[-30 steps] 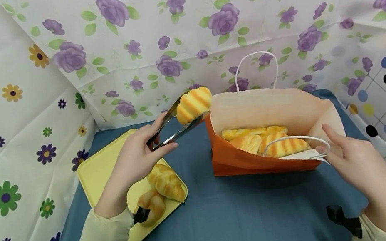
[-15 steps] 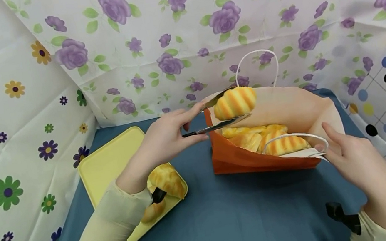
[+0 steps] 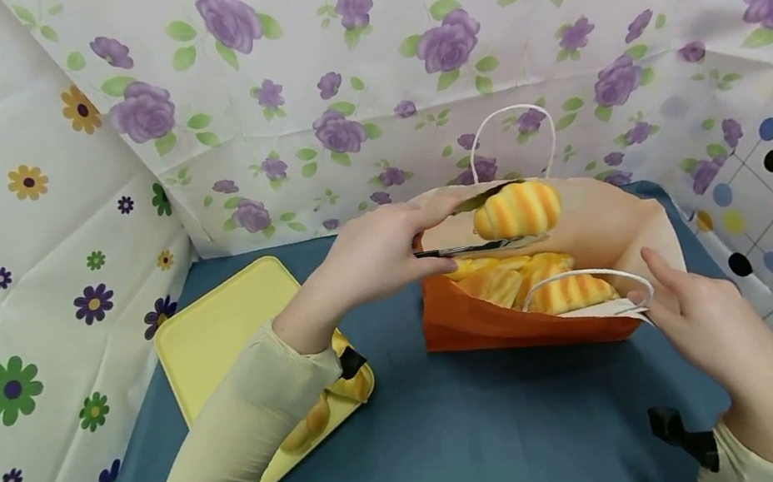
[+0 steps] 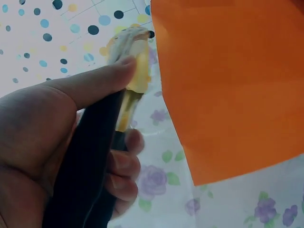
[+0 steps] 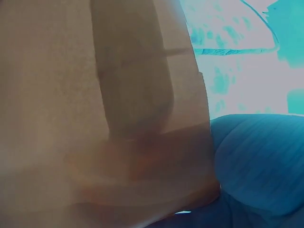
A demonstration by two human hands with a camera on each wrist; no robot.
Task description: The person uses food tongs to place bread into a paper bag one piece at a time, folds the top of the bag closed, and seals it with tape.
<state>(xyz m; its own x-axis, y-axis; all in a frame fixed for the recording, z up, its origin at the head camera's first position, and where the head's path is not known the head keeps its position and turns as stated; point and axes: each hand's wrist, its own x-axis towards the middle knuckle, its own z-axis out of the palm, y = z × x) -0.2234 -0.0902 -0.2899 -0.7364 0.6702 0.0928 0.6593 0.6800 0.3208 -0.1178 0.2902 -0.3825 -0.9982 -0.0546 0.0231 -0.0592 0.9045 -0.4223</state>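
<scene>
My left hand (image 3: 384,254) grips dark-handled metal tongs (image 3: 467,248), with fingers and thumb around the handles in the left wrist view. Between the tongs' arms is a small yellow bread roll (image 3: 518,210) with orange stripes, above the mouth of an orange paper bag (image 3: 513,322). Several pieces of bread (image 3: 569,290) lie inside the bag, which tilts toward me. At its right front corner, my right hand (image 3: 723,331) pinches the rim beside the white front handle (image 3: 589,271). In the right wrist view the bag's paper wall (image 5: 47,95) fills most of the frame.
A yellow tray (image 3: 217,318) lies at the left, partly behind my left sleeve, with a braided bread (image 3: 310,426) and another bread on it. A blue cloth (image 3: 480,445) covers the table. Flowered sheeting (image 3: 326,48) hangs behind and at the sides.
My left hand has carried the tongs and the striped roll rightward, from beside the bag to over its opening. The right hand stays at the bag's rim.
</scene>
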